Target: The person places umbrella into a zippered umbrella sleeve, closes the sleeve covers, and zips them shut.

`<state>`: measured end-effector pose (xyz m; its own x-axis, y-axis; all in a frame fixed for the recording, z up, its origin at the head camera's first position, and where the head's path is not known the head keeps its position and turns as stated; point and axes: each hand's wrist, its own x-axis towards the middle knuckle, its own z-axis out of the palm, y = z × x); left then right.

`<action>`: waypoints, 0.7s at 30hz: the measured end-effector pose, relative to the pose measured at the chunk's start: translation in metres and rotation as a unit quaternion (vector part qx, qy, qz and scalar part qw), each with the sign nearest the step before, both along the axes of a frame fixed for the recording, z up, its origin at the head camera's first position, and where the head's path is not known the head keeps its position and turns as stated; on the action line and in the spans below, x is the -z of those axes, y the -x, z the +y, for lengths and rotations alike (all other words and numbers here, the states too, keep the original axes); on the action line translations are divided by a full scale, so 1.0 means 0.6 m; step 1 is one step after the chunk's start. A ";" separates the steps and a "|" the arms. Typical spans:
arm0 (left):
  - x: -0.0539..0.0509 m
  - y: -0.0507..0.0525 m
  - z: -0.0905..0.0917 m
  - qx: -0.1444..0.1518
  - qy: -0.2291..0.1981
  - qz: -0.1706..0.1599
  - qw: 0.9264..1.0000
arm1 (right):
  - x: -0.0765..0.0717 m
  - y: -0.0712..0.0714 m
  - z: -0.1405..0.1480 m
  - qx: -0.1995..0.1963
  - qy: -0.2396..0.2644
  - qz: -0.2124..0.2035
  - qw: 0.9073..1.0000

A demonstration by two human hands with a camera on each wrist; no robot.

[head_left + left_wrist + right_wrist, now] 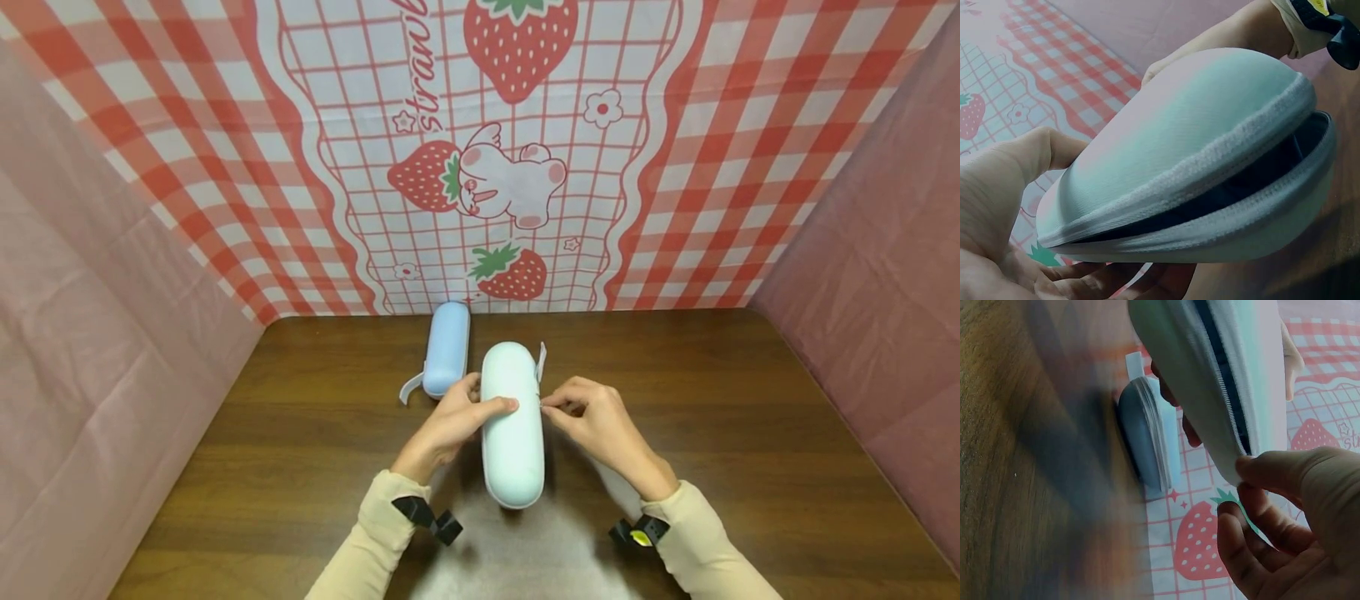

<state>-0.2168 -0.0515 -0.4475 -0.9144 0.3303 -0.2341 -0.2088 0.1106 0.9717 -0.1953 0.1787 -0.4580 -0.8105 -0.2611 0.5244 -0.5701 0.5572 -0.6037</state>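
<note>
A mint-green zippered hard case [513, 458], long with rounded ends, is held above the wooden table. My left hand [456, 421] grips it from its left side, thumb across the top and fingers beneath, as the left wrist view also shows. At its right edge my right hand [596, 417] pinches the zip between thumb and forefinger; the pull itself is mostly covered by the fingertips. In the left wrist view the zip opening [1229, 194] gapes along the side, with a dark lining inside. A pale strap [541, 362] sticks out near the far end.
Behind the left hand a light-blue zippered case [447, 346] with a pale strap [410, 387] lies on the wooden table [712, 392]. A strawberry-print checked cloth [517, 275] hangs along the back, and pink cloths [862, 250] flank both sides.
</note>
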 end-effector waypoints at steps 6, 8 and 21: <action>0.001 0.001 0.000 0.000 0.010 0.006 1.000 | -0.001 0.000 0.002 0.005 -0.009 0.008 1.000; 0.001 0.001 -0.001 0.001 0.014 0.009 1.000 | -0.001 0.000 0.001 0.010 -0.010 0.000 1.000; -0.003 0.000 -0.004 0.006 0.044 0.019 0.999 | -0.005 -0.003 0.001 -0.003 -0.015 -0.037 0.999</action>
<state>-0.2171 -0.0539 -0.4459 -0.9189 0.3217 -0.2281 -0.1705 0.1976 0.9653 -0.1937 0.1794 -0.4549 -0.8453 -0.2805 0.4546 -0.5274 0.5735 -0.6268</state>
